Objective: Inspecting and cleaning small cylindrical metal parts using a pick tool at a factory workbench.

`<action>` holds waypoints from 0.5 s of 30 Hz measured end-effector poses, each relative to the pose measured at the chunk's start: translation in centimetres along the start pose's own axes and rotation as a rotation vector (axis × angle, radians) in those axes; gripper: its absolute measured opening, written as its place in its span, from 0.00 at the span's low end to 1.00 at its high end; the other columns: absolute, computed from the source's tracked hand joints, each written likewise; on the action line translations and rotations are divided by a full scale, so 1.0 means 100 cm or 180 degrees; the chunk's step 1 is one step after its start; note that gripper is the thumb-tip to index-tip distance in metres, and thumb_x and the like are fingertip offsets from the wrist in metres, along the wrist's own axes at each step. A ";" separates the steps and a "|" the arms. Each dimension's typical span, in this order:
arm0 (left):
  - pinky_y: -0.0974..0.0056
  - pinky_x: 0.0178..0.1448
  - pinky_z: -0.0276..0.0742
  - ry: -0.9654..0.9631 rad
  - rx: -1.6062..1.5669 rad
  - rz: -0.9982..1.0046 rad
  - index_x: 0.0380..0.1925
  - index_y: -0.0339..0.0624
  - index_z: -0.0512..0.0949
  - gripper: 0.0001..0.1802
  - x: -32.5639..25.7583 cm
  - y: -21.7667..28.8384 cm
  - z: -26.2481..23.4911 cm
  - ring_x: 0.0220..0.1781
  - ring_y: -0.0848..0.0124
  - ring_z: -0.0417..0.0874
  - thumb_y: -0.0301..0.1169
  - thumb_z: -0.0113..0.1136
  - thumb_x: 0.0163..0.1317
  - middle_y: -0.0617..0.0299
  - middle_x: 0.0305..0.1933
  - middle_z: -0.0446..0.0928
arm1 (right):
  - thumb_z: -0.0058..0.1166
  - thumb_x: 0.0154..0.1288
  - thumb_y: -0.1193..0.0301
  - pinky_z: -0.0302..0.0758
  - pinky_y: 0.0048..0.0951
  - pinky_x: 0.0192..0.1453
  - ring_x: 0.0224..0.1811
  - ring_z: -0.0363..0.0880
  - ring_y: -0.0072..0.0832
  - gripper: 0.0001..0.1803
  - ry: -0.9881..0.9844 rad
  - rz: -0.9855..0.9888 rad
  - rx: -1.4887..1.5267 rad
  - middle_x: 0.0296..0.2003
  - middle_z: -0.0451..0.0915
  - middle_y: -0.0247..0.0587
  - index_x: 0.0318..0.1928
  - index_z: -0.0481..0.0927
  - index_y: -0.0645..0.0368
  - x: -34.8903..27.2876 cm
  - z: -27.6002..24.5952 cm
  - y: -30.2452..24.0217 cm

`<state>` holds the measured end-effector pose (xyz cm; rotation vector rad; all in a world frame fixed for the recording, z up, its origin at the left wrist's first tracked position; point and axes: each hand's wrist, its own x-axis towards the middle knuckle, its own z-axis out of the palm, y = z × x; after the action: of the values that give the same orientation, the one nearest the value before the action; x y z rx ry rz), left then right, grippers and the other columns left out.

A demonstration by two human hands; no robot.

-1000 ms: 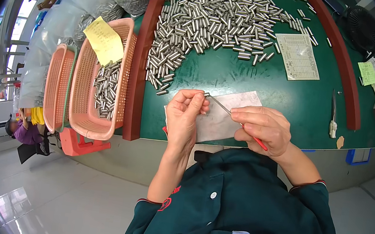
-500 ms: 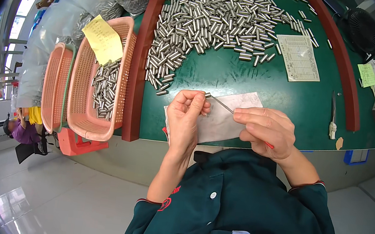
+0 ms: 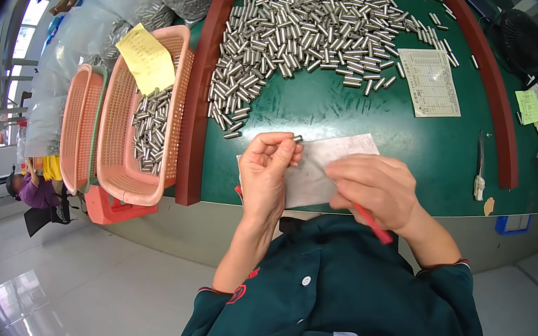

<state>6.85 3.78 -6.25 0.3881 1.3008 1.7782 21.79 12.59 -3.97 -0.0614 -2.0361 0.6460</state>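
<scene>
A small shiny metal cylinder is pinched between the thumb and fingers of my left hand, its end poking out to the right. Closed around a slim tool with a red handle, my right hand is a short way to the right. Motion smears that hand and the tool; the thin metal shaft can barely be made out. Beneath both hands lies a whitish sheet on the green tabletop.
A heap of metal cylinders covers the far table, bordered by red-brown rails. A printed paper and a white-handled tool lie rightward. Pink baskets, one holding cylinders, stand left, by plastic bags. A black fan is far right.
My right hand has turned and shifted slightly left, swinging the red handle further out below it. The tool's shaft has come away from the cylinder. My left hand keeps its pinch almost unmoved.
</scene>
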 end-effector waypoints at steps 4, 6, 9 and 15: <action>0.74 0.34 0.70 -0.0057 -0.0127 -0.0050 0.35 0.34 0.74 0.06 0.002 0.003 -0.003 0.27 0.76 0.75 0.25 0.54 0.60 0.58 0.28 0.77 | 0.55 0.58 0.74 0.78 0.31 0.30 0.30 0.81 0.40 0.11 0.0084 0.0230 0.0252 0.33 0.79 0.49 0.39 0.67 0.62 0.004 -0.011 -0.004; 0.74 0.34 0.70 -0.0176 -0.0229 -0.0161 0.35 0.34 0.73 0.06 0.006 0.004 -0.005 0.27 0.76 0.75 0.26 0.54 0.61 0.58 0.28 0.77 | 0.46 0.62 0.80 0.79 0.32 0.36 0.34 0.81 0.40 0.05 0.0317 0.0694 0.0336 0.34 0.79 0.52 0.39 0.67 0.63 0.005 -0.011 -0.001; 0.74 0.34 0.69 -0.0279 -0.0409 -0.0337 0.35 0.35 0.73 0.07 0.008 0.006 -0.007 0.27 0.76 0.74 0.28 0.52 0.62 0.60 0.27 0.76 | 0.44 0.64 0.81 0.76 0.25 0.43 0.38 0.79 0.29 0.03 0.1330 0.1717 0.1457 0.36 0.79 0.50 0.39 0.67 0.66 0.002 0.004 0.000; 0.74 0.33 0.68 -0.0269 -0.0186 -0.0415 0.36 0.35 0.73 0.07 0.006 0.009 -0.004 0.27 0.76 0.74 0.27 0.52 0.62 0.60 0.26 0.75 | 0.43 0.65 0.78 0.77 0.24 0.43 0.38 0.79 0.27 0.02 0.1376 0.2119 0.1815 0.36 0.79 0.49 0.37 0.67 0.65 -0.004 0.012 0.002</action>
<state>5.81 3.91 -5.77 0.3344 1.1855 1.6692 20.93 12.16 -4.85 -0.5089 -1.3346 1.4654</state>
